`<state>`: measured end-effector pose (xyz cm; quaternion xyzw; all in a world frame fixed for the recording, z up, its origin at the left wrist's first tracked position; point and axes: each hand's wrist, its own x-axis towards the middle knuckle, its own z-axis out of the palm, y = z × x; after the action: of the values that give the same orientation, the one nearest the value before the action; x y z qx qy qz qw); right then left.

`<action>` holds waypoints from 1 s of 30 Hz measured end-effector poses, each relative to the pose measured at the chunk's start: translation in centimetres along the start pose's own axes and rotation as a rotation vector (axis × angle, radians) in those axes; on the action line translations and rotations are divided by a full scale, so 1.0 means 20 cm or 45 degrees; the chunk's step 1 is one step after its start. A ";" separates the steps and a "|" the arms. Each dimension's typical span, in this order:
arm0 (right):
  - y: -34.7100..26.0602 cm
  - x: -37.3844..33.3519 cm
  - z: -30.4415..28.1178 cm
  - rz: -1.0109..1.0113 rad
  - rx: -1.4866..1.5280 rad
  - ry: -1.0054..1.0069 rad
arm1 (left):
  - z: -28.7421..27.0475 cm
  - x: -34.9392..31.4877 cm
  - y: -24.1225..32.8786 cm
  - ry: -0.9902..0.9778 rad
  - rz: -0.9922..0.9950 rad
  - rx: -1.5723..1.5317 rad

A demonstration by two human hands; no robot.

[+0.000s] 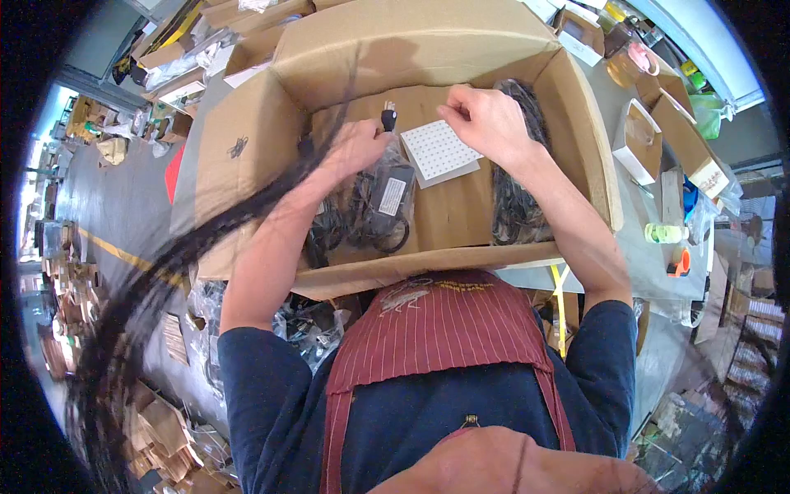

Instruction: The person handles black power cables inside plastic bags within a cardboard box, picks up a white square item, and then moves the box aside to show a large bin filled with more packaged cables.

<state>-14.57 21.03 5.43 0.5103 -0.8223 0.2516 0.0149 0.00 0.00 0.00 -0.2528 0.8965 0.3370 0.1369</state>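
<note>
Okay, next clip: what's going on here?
A person is working with both hands inside an open cardboard box. The left hand holds a black connector, with a black power adapter bearing a white label just below it. The right hand is curled at the edge of a white sheet with rows of small marks; whether it grips the sheet is unclear. Bagged black cables lie along the box's right side.

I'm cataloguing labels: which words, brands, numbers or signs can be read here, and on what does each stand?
No text is clear enough to quote.
White label on the black power adapter: print too small to read.
White sheet: rows of tiny marks, too small to read.
Maroon striped apron: yellow lettering, too blurred.
Cardboard box: dark mark on left flap, unreadable.
</note>
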 end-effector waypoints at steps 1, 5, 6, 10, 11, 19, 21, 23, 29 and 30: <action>0.01 0.00 0.00 -0.017 0.016 0.021 | -0.02 -0.02 0.02 0.037 -0.057 0.240; 0.04 -0.01 0.00 -0.032 0.041 0.087 | -0.09 -0.12 -0.03 0.423 -0.236 0.820; -0.01 -0.01 0.02 -0.031 0.055 0.093 | -0.13 -0.10 -0.21 0.500 -0.245 0.606; 0.02 0.00 0.03 -0.106 0.061 0.121 | -0.15 -0.03 -0.33 0.495 -0.404 0.573; 0.03 0.01 0.03 -0.128 0.069 0.138 | -0.13 0.00 -0.40 0.483 -0.394 0.453; 0.00 -0.01 0.03 -0.146 0.106 0.136 | -0.01 0.06 -0.43 -0.024 -0.448 0.600; 0.00 -0.01 0.04 -0.146 0.087 0.131 | 0.01 0.06 -0.42 0.144 -0.450 0.529; 0.01 -0.01 0.04 -0.136 0.109 0.127 | 0.02 0.09 -0.41 0.126 -0.516 0.532; -0.03 -0.02 0.00 -0.213 0.153 0.260 | -0.04 0.06 -0.42 0.164 -0.533 0.444; -0.04 -0.02 -0.01 -0.217 0.157 0.259 | -0.06 0.04 -0.40 0.145 -0.519 0.338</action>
<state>-13.71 21.16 5.91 0.5502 -0.7531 0.3499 0.0880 3.62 -6.34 -3.75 -0.4268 0.8696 0.1671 0.1835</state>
